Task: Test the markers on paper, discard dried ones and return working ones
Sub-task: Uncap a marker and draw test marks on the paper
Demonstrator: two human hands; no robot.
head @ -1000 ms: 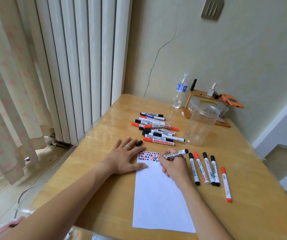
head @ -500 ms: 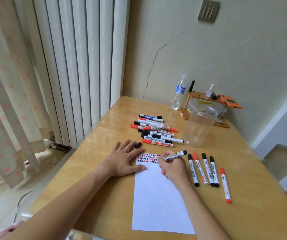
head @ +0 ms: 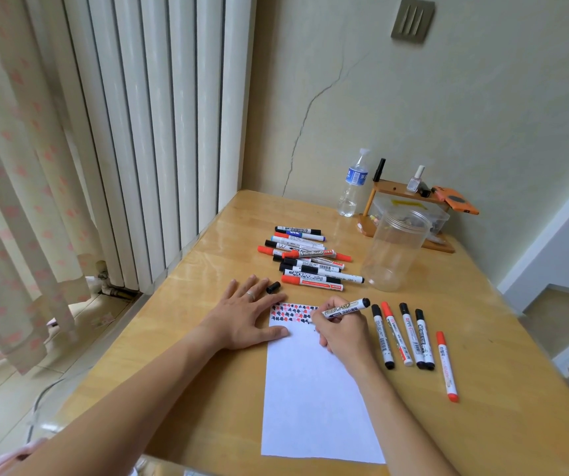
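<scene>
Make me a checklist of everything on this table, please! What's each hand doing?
Surface: wooden table, bare at the edges.
Job's things: white paper with red and black marks along its top; pile of markers; row of five markers; loose black cap; clear jar.
Clutter: water bottle; wooden rack.
Hands: left hand flat, holding the paper; right hand grips a marker, tip on paper.
Cables: one on the floor.
Surroundings: radiator; curtain; cracked wall.

A wooden table (head: 207, 355) is being occupied by a paper sheet (head: 314, 407). Beyond the sheet, a marker pile (head: 307, 259) and clear jar (head: 393, 252) are being supported; five markers (head: 410, 338) are lying right of it.
</scene>
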